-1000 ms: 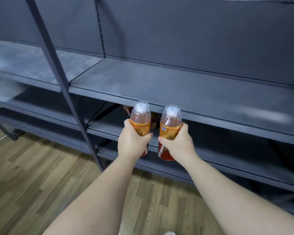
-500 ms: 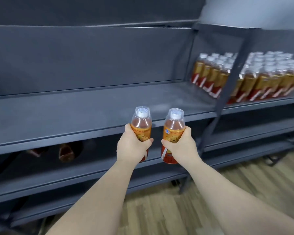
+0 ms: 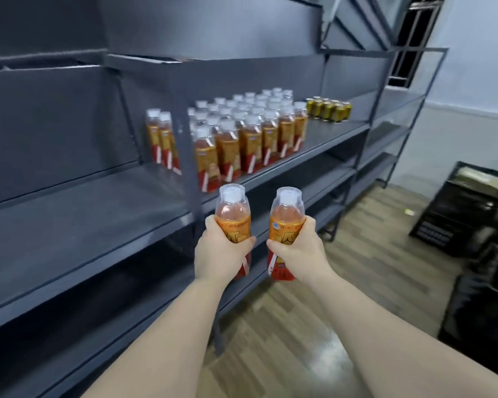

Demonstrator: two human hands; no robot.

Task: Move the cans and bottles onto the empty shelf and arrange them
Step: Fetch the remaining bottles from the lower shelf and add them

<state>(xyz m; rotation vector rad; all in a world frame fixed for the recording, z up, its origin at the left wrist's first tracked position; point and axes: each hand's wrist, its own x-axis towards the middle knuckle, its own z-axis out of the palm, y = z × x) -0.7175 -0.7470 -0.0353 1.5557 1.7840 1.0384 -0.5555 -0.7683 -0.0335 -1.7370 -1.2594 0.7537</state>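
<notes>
I hold two upright orange drink bottles with white caps in front of the grey shelving. My left hand [image 3: 220,252] grips the left bottle [image 3: 233,215] around its label. My right hand [image 3: 298,251] grips the right bottle [image 3: 287,218] the same way. Both bottles hang in the air just in front of the shelf edge. Beyond them, on the same shelf level [image 3: 331,133], several matching bottles [image 3: 242,136] stand packed in rows. A small group of gold cans [image 3: 328,108] stands further right on that shelf.
A bare grey shelf board [image 3: 78,214] runs along the left, split from the stocked bay by an upright post [image 3: 189,173]. Lower shelves lie beneath. Black plastic crates [image 3: 460,208] stand on the wooden floor [image 3: 365,271] at the right.
My view has swung to the right along the shelving. The stocked bay, the cans and the crates have come into sight. Both hands still hold their bottles side by side.
</notes>
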